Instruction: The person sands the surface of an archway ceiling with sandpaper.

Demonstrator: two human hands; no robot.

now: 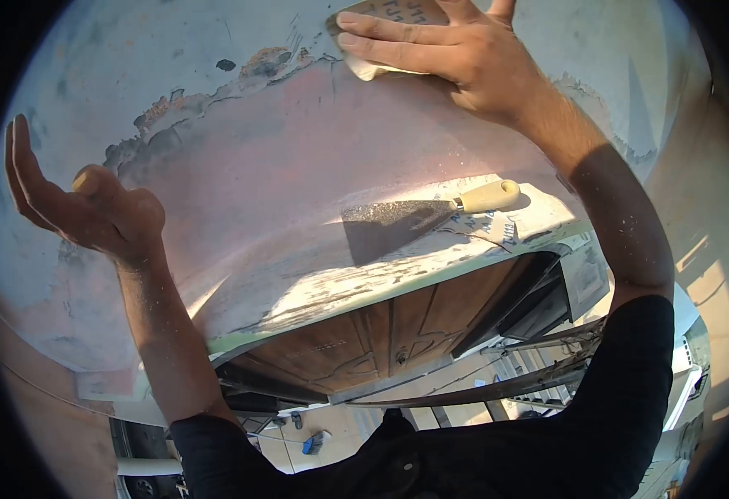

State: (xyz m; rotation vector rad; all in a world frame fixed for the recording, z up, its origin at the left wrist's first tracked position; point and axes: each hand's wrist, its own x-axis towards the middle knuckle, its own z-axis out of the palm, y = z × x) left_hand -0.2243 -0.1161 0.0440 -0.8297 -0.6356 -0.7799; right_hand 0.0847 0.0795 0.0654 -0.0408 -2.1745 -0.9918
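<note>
My right hand (456,54) lies flat at the top of the head view, pressing a folded sheet of sandpaper (381,68) against a pale wall (314,125) with peeling paint. My left hand (81,208) is raised at the left beside the wall, fingers stretched up. The rounded tan end of a tool handle (86,178) pokes out of it; the rest of that tool is hidden. A putty knife (418,214) with a tan handle and a dusty blade lies on the ledge (331,291), between my arms and apart from both hands.
A second piece of printed sandpaper (489,226) lies on the ledge beside the putty knife. Below the ledge is a brown wooden door (356,341). A metal ladder or stair frame (531,370) stands at the right, and a blue object (314,442) lies on the floor.
</note>
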